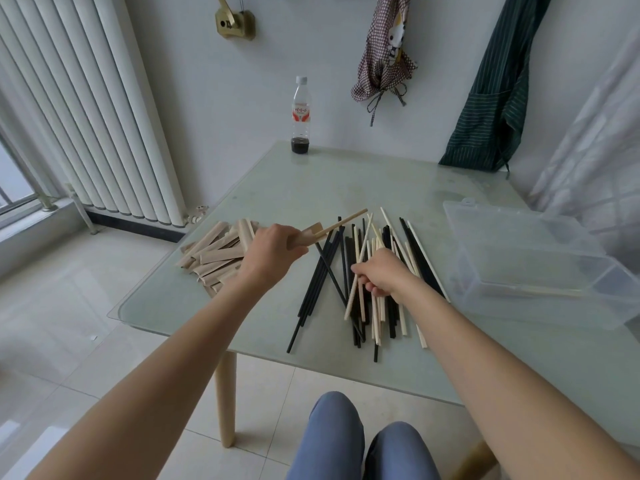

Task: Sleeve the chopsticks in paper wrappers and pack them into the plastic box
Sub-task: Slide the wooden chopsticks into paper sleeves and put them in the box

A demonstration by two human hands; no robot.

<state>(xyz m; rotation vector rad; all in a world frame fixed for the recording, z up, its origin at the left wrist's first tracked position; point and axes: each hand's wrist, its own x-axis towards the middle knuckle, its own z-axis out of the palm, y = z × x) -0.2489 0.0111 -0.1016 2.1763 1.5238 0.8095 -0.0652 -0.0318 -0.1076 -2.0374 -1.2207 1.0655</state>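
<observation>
Left hand [273,252] is gripping a wrapper [306,235] with one chopstick [346,220] half in. Right hand [379,273] is pinching a light stick [356,282] from the pile [377,271] on the counter [311,188]. I'm expecting risk: dragging neighbours off the edge, or tearing paper. Box [540,258] is sitting open, right.

On a glass bench [242,306], the left hand [273,252] holds a wrapper [310,235] with a chopstick [349,218] in it; the right hand [384,273] pinches a pale chopstick [351,299] from the pile [377,317]. A clear box [554,271] sits right.
</observation>
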